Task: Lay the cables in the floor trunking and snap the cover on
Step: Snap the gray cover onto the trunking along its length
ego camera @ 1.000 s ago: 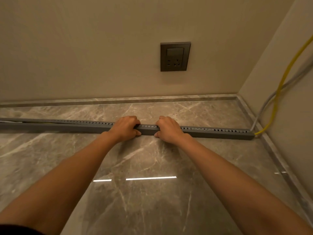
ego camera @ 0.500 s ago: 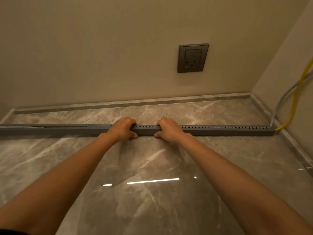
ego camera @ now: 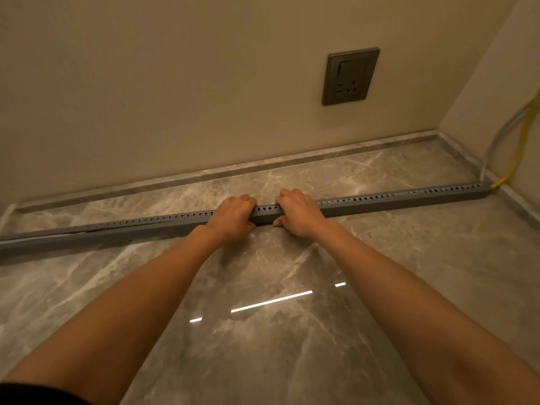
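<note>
At frame centre, my left grip (ego camera: pixel 233 217) and right grip (ego camera: pixel 298 213) each curl round the grey trunking (ego camera: pixel 394 200), fingers over its slotted top, thumbs on the near face. Trunking lies across the marble floor (ego camera: pixel 292 346); yellow cable (ego camera: pixel 518 162) and grey cable (ego camera: pixel 487 153) meet its right end.

Polished grey marble floor (ego camera: pixel 409 258) carries a single long grey perforated trunking (ego camera: pixel 380 201) — lying flat, stretching from the left edge to near the right-hand wall (ego camera: pixel 479 112).
</note>
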Demonstrator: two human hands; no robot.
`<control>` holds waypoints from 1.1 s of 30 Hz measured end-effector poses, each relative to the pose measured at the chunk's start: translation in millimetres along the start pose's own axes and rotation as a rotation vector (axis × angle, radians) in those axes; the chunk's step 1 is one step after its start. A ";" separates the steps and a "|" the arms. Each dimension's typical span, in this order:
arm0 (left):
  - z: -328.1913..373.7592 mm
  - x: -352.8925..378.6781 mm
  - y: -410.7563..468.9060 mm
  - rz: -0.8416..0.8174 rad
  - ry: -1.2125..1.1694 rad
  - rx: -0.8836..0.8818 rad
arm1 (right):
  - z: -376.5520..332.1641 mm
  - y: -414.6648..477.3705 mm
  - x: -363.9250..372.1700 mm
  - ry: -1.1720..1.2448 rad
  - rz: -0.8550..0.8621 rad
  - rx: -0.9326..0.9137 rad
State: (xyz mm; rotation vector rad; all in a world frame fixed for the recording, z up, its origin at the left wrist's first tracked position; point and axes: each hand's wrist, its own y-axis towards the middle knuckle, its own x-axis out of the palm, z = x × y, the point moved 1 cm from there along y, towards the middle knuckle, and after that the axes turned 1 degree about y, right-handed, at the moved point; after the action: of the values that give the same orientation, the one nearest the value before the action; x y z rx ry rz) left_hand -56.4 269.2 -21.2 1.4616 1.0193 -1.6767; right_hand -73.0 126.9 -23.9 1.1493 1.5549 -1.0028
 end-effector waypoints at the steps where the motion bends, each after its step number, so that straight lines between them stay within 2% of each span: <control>1: -0.1 0.1 0.4 0.011 -0.007 0.004 | -0.3 -0.5 -0.1 -0.002 0.005 -0.002; 7: -1.5 -1.7 -2.5 0.033 -0.055 0.013 | 0.5 0.1 -6.0 0.017 -0.004 0.004; 14: -22.0 -7.1 -6.8 -0.064 -0.159 -0.076 | -6.9 4.4 -5.8 0.107 -0.072 0.005; 17: -29.2 -9.4 -10.7 -0.057 -0.114 -0.117 | -18.1 7.0 -1.1 0.132 -0.067 -0.018; 25: -21.6 -4.8 -16.8 0.010 0.033 -0.059 | -24.2 6.8 8.9 0.043 0.025 -0.082; 33: -21.6 -6.7 -12.9 0.005 -0.017 -0.042 | -22.8 7.7 1.1 0.074 -0.008 -0.054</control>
State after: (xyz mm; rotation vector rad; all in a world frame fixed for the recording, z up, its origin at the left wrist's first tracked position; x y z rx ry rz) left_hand -56.9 294.3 -14.3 1.4193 1.0341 -1.6521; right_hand -70.4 150.5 -20.2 1.1551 1.6366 -0.9267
